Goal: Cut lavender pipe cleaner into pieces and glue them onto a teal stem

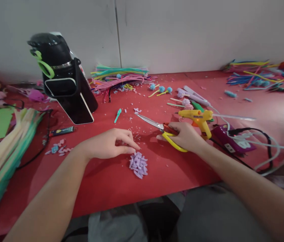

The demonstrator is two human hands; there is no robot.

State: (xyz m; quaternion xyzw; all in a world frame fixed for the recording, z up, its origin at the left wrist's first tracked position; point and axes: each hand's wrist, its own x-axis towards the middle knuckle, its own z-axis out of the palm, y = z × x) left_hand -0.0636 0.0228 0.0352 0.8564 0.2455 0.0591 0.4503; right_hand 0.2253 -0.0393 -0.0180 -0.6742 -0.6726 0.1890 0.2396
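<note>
My right hand is closed around the yellow and orange handles of a pair of scissors. The metal blades point left and look nearly together. My left hand hovers at the upper left edge of a small heap of lilac cut pipe cleaner pieces. Its fingers curl loosely downward, thumb and forefinger slightly apart, and nothing shows between them. Tiny pale scraps lie scattered between the two hands.
A yellow glue gun rests beside my right hand, near a purple power strip with cables. A black bottle stands back left with a phone against it. Pipe cleaner bundles lie left and behind.
</note>
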